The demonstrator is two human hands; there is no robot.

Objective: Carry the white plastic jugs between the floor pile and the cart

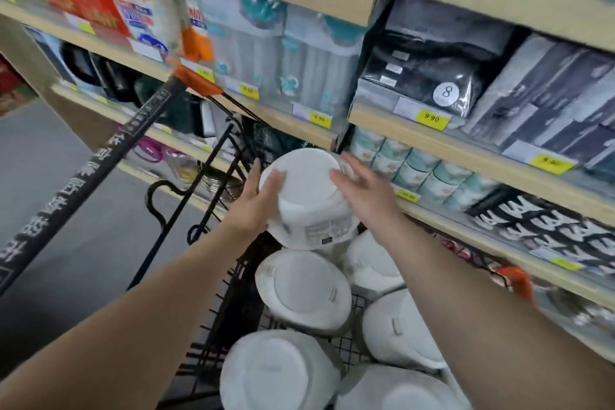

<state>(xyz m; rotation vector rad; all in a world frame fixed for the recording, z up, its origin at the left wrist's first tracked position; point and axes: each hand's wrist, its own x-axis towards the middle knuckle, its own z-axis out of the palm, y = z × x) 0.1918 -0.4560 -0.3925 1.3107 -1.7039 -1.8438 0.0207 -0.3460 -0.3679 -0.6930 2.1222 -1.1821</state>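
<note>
Both of my hands hold one white round lidded container [307, 200] above a black wire shopping cart [233, 280]. My left hand [258, 200] grips its left side, thumb on the lid and fingers behind. My right hand [361, 188] lies against its right side, thumb on the lid, fingers reaching round the far edge. A printed label runs along the container's near wall. Several more white containers of the same kind [304, 289] lie packed in the cart just below.
Wooden shelves [432, 140] with yellow price tags rise straight ahead, holding packaged textiles, a dark bundle marked 8 [429, 70] and rows of small tins [419, 173]. The cart's black handle [90, 173] with orange ends runs off to the left over grey floor.
</note>
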